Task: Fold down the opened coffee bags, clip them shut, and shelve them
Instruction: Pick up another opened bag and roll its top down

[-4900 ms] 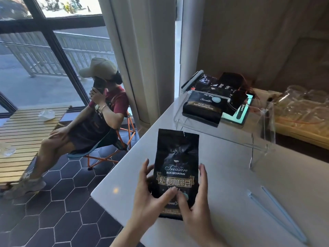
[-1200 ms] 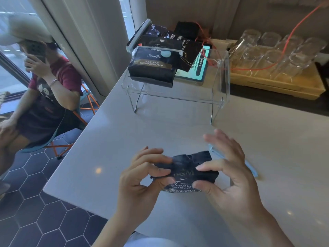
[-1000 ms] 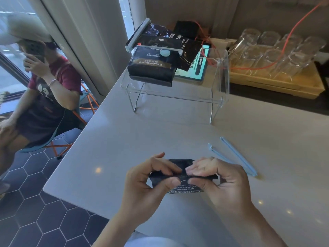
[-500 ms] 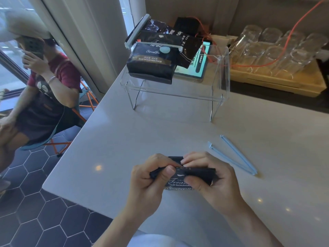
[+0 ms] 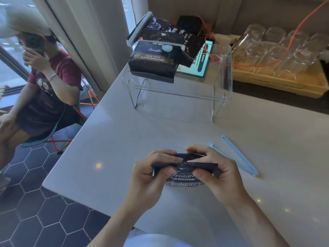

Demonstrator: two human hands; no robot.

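Item: black coffee bag (image 5: 185,177), "Blue Mountain" label facing up, lying on the white table (image 5: 124,139) near its front edge, with its top rolled down into a flat band that runs left to right across the view. Left hand (image 5: 151,177): thumb and fingertips pinched on the left end of the folded band, fingers curled over its far side. Right hand (image 5: 213,172): the same pinch on the right end, thumb pressed on the near face. The fold appears made and held; the clip is not yet on. Blue bag clip (image 5: 235,157): open in a narrow V on the table, just beside the right hand on its outer side, partly behind the knuckles; hinged end toward the front edge, the two free tips pointing away toward the far edge. Its long axis runs roughly crosswise to the fold, so by judgement it would need turning to lie along the band before it can slide on. The right hand is clearly the nearer one to it; the left would have to keep the fold alone. Clear acrylic shelf (image 5: 222,97): at the far edge of the table, well apart from the hands, carrying clipped bags (image 5: 153,63) on its left side.
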